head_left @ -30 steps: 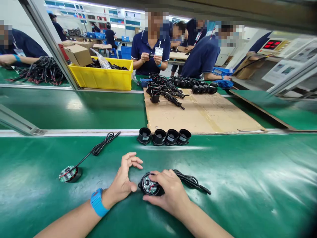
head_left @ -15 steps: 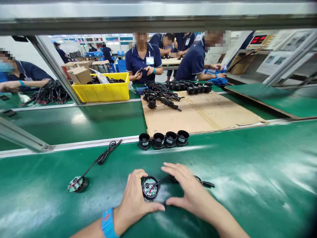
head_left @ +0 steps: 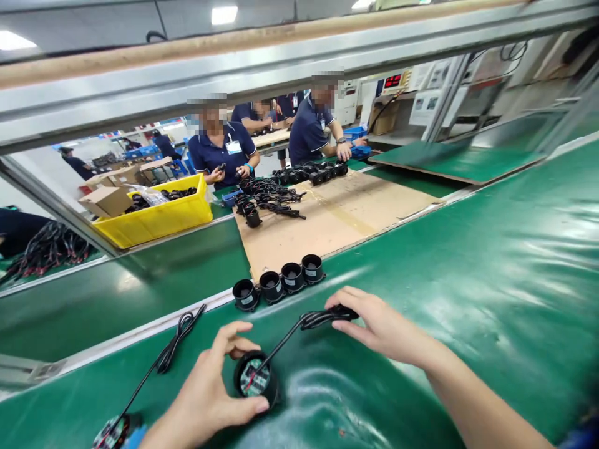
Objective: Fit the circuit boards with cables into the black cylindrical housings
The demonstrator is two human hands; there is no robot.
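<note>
Since a moment ago, my right hand [head_left: 381, 324] has left the round black housing [head_left: 255, 381] and pinches its cable bundle [head_left: 322, 318]; my left hand [head_left: 206, 399] cups the housing, fingers spread.

- A green surface [head_left: 468, 262] fills the lower frame, shiny under the lamps.
- A grey metal beam [head_left: 281, 62] runs across the top.
- Ceiling lights [head_left: 223, 14] glow at the upper left.
- A cardboard sheet [head_left: 337, 218] lies at centre on a far bench.
- A yellow bin [head_left: 154, 221] sits at the left.
- People in dark blue shirts [head_left: 219, 149] work behind, upper centre.
- A red display [head_left: 392, 80] glows at upper right.
</note>
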